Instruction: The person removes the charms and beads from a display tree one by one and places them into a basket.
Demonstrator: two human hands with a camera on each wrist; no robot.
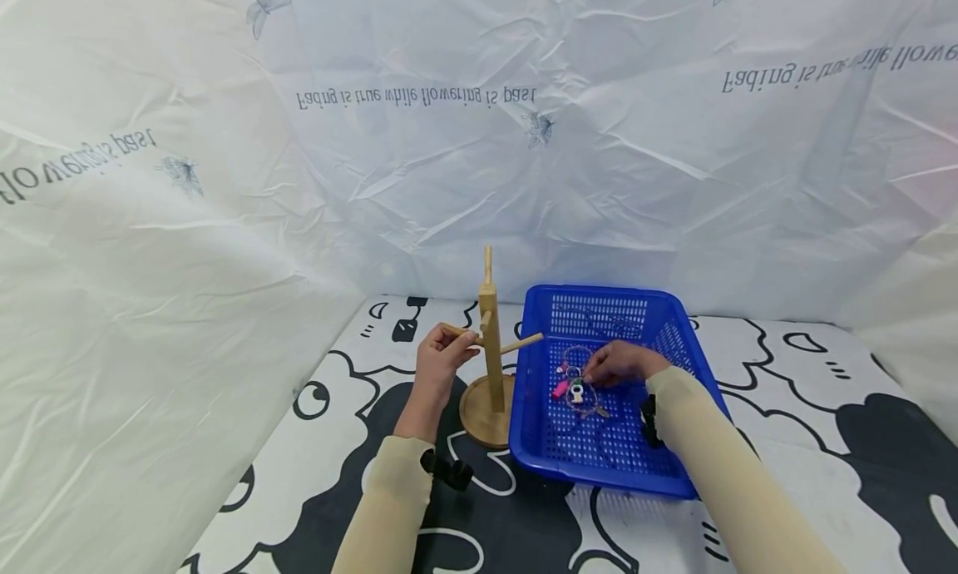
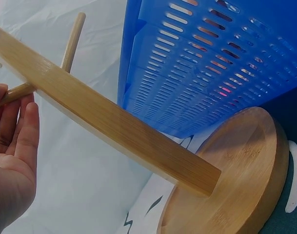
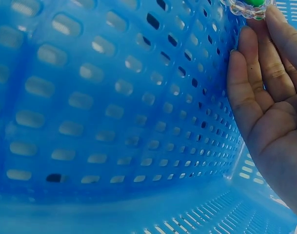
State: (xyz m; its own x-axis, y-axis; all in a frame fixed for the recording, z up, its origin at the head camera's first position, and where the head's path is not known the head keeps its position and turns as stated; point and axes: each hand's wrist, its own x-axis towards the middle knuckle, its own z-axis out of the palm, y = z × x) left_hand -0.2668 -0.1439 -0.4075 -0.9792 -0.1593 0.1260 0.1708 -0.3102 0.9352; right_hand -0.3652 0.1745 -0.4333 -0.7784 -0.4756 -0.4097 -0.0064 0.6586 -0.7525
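Observation:
A wooden stand [image 1: 493,358] with several pegs and a round base [image 2: 246,161] stands left of a blue basket [image 1: 599,474]. My left hand [image 1: 440,362] pinches one of its pegs [image 2: 16,93] between thumb and fingers, on the stand's left side. Inside the basket my right hand [image 1: 623,363] pinches a clear beaded bracelet [image 3: 242,9] with a green piece on it, between thumb and fingertips. Around those fingertips in the head view are a pink charm [image 1: 560,389], a white charm [image 1: 576,393] and thin bracelet loops that overlap one another.
The basket has perforated walls and sits close to the stand. A black-and-white patterned cloth [image 1: 314,466] covers the table. White printed sheeting [image 1: 419,191] hangs behind and at both sides. Each wrist carries a black strap-like device.

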